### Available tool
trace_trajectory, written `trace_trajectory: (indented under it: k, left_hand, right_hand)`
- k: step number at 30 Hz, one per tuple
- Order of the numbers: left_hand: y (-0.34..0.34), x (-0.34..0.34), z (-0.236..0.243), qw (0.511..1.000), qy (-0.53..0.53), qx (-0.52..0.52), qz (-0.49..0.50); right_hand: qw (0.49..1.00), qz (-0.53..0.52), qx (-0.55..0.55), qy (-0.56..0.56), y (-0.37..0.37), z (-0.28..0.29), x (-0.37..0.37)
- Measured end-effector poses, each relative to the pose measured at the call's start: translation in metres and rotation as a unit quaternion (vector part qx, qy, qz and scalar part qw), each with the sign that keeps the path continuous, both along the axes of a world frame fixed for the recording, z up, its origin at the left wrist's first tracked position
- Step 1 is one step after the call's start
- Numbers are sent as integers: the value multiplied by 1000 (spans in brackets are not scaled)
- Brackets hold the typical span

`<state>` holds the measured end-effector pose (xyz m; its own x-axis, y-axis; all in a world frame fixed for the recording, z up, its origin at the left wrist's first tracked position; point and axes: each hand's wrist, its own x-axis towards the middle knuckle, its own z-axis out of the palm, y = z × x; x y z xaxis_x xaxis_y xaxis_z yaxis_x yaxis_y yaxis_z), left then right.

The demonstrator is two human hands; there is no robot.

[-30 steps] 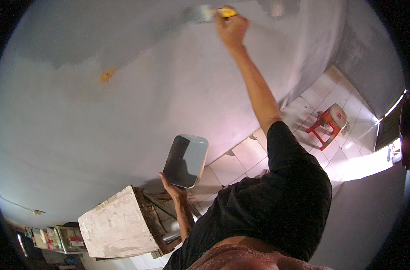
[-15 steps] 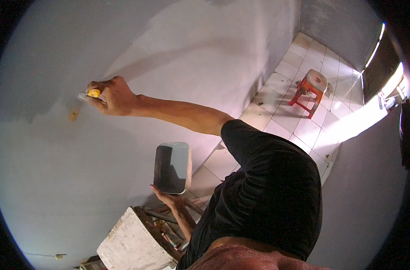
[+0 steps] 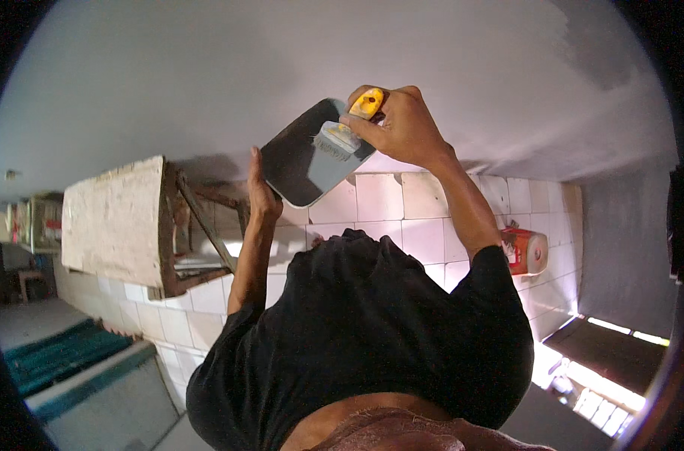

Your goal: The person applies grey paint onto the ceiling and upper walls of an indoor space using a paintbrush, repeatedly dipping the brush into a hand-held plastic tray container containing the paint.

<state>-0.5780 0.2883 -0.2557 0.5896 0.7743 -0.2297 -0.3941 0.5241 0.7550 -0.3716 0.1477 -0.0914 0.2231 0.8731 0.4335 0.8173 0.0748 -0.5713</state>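
My left hand [image 3: 264, 194] supports a rectangular tub [image 3: 303, 204] with rounded corners, its thumb up along the near-left side; the other fingers are hidden beneath. Grey paint [image 3: 328, 179] lies inside, partly in dark shadow. My right hand [image 3: 411, 128] is closed round the yellow handle of a wide, flat paintbrush [image 3: 338, 138]. The brush is over the tub's right half, its grey-coated bristles pointing down and left. Whether the bristles touch the paint I cannot tell. Behind both hands rises a grey wall [image 3: 229, 83], with a darker patch toward the upper right.
A wooden table [image 3: 113, 218] with a pale, stained top stands left of my left arm. A red stool [image 3: 523, 252] with a pale seat is beyond my right forearm, on white floor tiles [image 3: 375, 197]. Teal cloth [image 3: 64, 357] lies at lower left; a bright opening [image 3: 597, 402] is at lower right.
My right hand has brought the brush away from the wall to over the tub. My left hand holds the tub, now tilted differently in view. My view has turned, showing more on the left.
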Motion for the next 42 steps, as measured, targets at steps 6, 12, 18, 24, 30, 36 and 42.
trace_trajectory:
  k: [6,12,18,24,30,36,42]
  left_hand:
    - [-19,11,2,999,22,21,-15]
    - [-27,11,-13,999,33,9,1]
    - [-25,12,-7,998,46,27,-43]
    - [-27,17,1,997,36,52,-40]
    - [-26,22,13,996,11,54,-75]
    - [-29,31,20,997,35,54,-47]
    - [-33,38,18,997,50,38,-42]
  right_hand:
    - [995,26,-91,-29,7,-35,7]
    - [997,48,-56,-2,-9,-17,13]
    - [996,94,-1,5,-5,-3,25]
    - [997,73,2,-33,-5,-7,43]
    - [997,40,17,-63,-17,-12,49]
    - [991,4,119,-56,-41,-6,53]
    - [995,-25,86,-46,-53,-6,45]
